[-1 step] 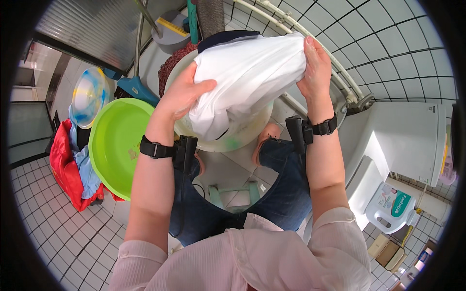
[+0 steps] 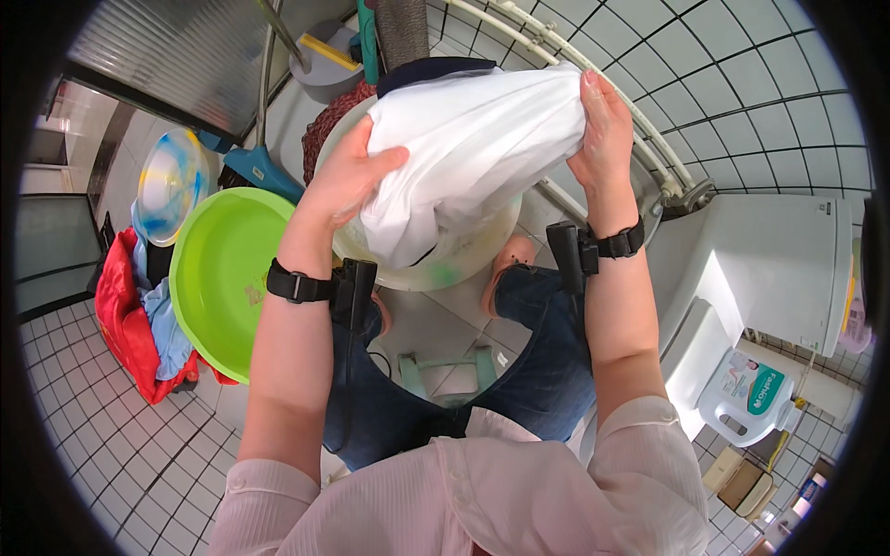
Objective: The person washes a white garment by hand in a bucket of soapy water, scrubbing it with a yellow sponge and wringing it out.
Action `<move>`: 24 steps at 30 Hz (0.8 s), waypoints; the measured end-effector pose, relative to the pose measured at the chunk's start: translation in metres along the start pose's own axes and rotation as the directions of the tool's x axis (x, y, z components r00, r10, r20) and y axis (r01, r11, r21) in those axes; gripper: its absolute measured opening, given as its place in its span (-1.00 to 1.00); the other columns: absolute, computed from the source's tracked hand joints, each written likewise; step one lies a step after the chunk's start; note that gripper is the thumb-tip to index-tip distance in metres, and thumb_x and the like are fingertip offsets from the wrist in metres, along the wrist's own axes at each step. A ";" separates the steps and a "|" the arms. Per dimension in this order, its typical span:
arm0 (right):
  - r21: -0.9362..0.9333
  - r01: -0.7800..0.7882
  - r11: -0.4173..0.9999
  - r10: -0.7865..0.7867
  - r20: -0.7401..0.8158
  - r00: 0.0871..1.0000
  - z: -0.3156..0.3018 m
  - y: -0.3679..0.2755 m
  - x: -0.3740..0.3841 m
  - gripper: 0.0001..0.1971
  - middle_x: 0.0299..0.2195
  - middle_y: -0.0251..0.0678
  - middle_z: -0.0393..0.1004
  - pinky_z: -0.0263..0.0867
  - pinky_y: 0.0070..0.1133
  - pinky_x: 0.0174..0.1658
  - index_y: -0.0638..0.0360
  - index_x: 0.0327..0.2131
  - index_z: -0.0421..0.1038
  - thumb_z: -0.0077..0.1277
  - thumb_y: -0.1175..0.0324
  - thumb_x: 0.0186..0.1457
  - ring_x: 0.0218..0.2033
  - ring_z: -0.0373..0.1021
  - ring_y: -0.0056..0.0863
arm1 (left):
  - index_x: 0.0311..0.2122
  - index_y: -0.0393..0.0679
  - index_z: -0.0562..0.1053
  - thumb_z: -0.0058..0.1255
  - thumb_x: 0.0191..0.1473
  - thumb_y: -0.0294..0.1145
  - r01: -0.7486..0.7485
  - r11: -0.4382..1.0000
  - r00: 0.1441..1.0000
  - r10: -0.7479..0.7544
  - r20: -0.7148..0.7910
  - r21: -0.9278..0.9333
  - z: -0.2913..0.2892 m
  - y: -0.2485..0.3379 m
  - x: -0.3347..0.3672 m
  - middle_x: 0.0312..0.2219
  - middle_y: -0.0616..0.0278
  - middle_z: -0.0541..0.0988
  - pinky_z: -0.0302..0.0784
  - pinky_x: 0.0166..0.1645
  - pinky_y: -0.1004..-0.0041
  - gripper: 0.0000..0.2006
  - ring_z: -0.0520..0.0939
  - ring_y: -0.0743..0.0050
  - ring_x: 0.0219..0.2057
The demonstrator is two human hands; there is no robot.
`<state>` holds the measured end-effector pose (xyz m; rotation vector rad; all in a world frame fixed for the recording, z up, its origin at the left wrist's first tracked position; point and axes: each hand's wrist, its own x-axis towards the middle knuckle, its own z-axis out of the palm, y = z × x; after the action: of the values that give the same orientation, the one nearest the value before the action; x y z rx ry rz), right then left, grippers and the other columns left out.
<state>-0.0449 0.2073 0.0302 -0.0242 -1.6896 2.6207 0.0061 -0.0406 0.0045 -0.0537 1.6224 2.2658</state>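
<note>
A white garment (image 2: 473, 139) is stretched between my two hands, with a dark navy piece of fabric (image 2: 436, 72) along its far edge. My left hand (image 2: 350, 181) is closed on its left side, thumb lying over the cloth. At the far right end, my right hand (image 2: 603, 125) grips the edge, its fingers partly behind the fabric. Below the garment stands a pale round basin (image 2: 408, 275) on the floor, its inside mostly hidden by the cloth. The garment's near lower corner hangs over the basin.
A bright green basin (image 2: 227, 278) stands at the left, beside red clothing (image 2: 125, 315) and light blue clothing (image 2: 167, 329). Behind are a blue broom (image 2: 260, 171) and a grey dustpan (image 2: 324, 74). White pipes (image 2: 649, 153) run along the right wall. A detergent jug (image 2: 742, 398) is at right.
My left thumb and the cloth under it have shifted very slightly left and away from me. My right hand has stayed in place.
</note>
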 end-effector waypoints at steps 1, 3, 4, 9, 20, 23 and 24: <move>0.030 -0.010 1.000 0.010 0.003 1.000 0.000 -0.001 -0.001 -0.75 -0.35 -0.25 0.42 0.31 -0.58 -0.26 0.32 -0.27 0.30 -0.22 0.30 0.13 -0.35 0.37 -0.51 | -0.05 -0.30 0.23 -0.10 0.00 -0.47 -0.059 0.997 0.997 0.062 -0.052 0.056 0.000 0.001 0.001 -0.18 0.19 0.42 0.32 -0.08 0.52 -0.63 0.44 0.50 -0.19; 0.046 -0.040 0.998 0.039 0.017 0.999 0.000 -0.004 -0.003 -0.74 -0.36 -0.26 0.41 0.30 -0.59 -0.26 0.34 -0.27 0.29 -0.19 0.30 0.11 -0.36 0.36 -0.53 | -0.07 -0.30 0.27 -0.12 0.01 -0.46 -0.117 0.987 0.986 0.129 -0.104 0.114 -0.003 0.002 0.004 -0.22 0.19 0.45 0.32 -0.10 0.54 -0.66 0.45 0.51 -0.22; 0.062 -0.070 0.996 0.068 0.032 0.997 0.001 -0.005 -0.003 -0.73 -0.38 -0.27 0.40 0.29 -0.61 -0.27 0.35 -0.27 0.29 -0.15 0.29 0.09 -0.37 0.35 -0.55 | -0.10 -0.29 0.29 -0.14 0.03 -0.44 -0.151 0.938 0.962 0.211 -0.171 0.311 -0.008 0.001 0.006 -0.26 0.19 0.47 0.32 -0.13 0.55 -0.70 0.46 0.52 -0.25; 0.051 -0.160 0.986 0.156 0.080 0.985 -0.005 0.002 0.000 -0.73 -0.37 -0.25 0.41 0.31 -0.58 -0.28 0.35 -0.27 0.29 -0.14 0.29 0.08 -0.37 0.36 -0.51 | -0.15 -0.28 0.36 -0.21 0.09 -0.28 -0.104 0.896 0.892 0.276 -0.358 0.432 -0.013 -0.007 0.012 -0.33 0.19 0.50 0.32 -0.18 0.56 -0.69 0.46 0.54 -0.32; -0.543 0.212 0.813 -0.118 0.202 0.972 0.038 0.058 -0.041 -0.82 -0.47 -0.35 0.38 0.22 -0.60 -0.25 0.23 -0.35 0.33 -0.21 0.33 0.09 -0.41 0.31 -0.52 | 0.02 -0.23 0.18 -0.29 0.01 0.15 0.285 0.645 0.956 -0.135 0.261 -0.709 0.023 -0.012 0.007 -0.05 0.09 0.33 0.27 0.01 0.22 -0.35 0.36 0.20 -0.03; -0.686 0.530 0.498 -0.091 0.566 0.819 0.080 0.077 -0.090 -0.83 -0.57 -0.20 0.36 0.25 -0.40 -0.53 0.16 -0.56 0.28 -0.10 0.28 -0.06 -0.56 0.34 -0.17 | -0.15 -0.13 0.35 -0.13 -0.03 0.04 0.356 0.488 0.927 -0.292 0.235 -0.797 0.024 -0.032 0.008 -0.23 0.19 0.45 0.33 -0.08 0.32 -0.54 0.45 0.26 -0.19; -0.686 0.530 0.499 -0.093 0.566 0.819 0.081 0.082 -0.089 -0.83 -0.57 -0.20 0.36 0.25 -0.40 -0.53 0.16 -0.56 0.28 -0.10 0.28 -0.06 -0.56 0.34 -0.17 | -0.15 -0.13 0.35 -0.13 -0.03 0.04 0.356 0.489 0.927 -0.293 0.235 -0.796 0.022 -0.043 0.009 -0.23 0.19 0.45 0.33 -0.08 0.32 -0.54 0.45 0.26 -0.19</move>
<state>0.0411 0.0972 -0.0109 0.8825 -2.5982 1.3769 0.0148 -0.0063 -0.0293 -0.4743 0.2881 2.4427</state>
